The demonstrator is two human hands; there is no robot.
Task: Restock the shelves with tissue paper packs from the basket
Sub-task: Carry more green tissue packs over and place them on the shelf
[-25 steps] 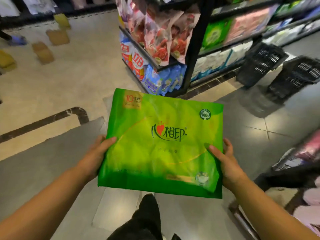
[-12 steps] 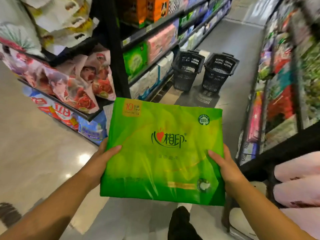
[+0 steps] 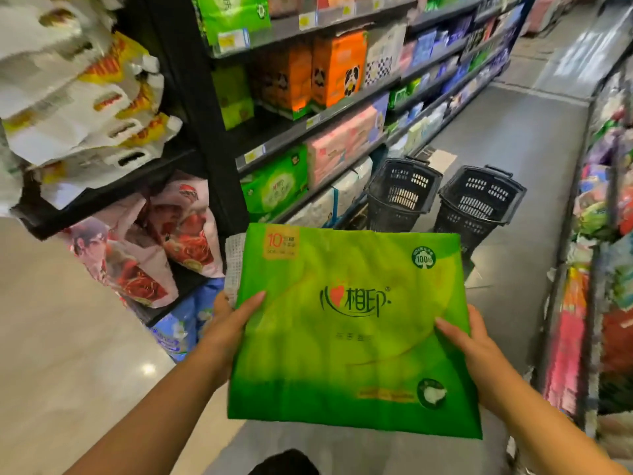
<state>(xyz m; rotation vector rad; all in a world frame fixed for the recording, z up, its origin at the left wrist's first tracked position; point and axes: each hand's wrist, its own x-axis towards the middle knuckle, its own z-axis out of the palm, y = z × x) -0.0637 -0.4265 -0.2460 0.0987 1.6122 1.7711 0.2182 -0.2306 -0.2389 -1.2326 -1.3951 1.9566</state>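
A large green tissue paper pack [image 3: 352, 323] is held flat in front of me, printed face up. My left hand [image 3: 227, 329] grips its left edge with the thumb on top. My right hand [image 3: 474, 351] grips its right edge the same way. A matching green pack [image 3: 274, 185] stands on a lower shelf of the left rack [image 3: 308, 128]. Two black plastic baskets [image 3: 399, 195] [image 3: 479, 204] stand on the aisle floor just beyond the pack; their insides are not visible.
The left rack carries orange panda boxes [image 3: 337, 68], pink packs [image 3: 342, 142] and blue goods further down. An end display holds white bags [image 3: 78, 97] and red-printed bags [image 3: 161, 241]. Another stocked rack [image 3: 603, 234] lines the right. The grey aisle floor [image 3: 520, 138] runs ahead between them.
My view has swung right and upward from the open floor into the aisle. The shelves and two baskets now appear closer. Both hands keep the same hold on the green pack.
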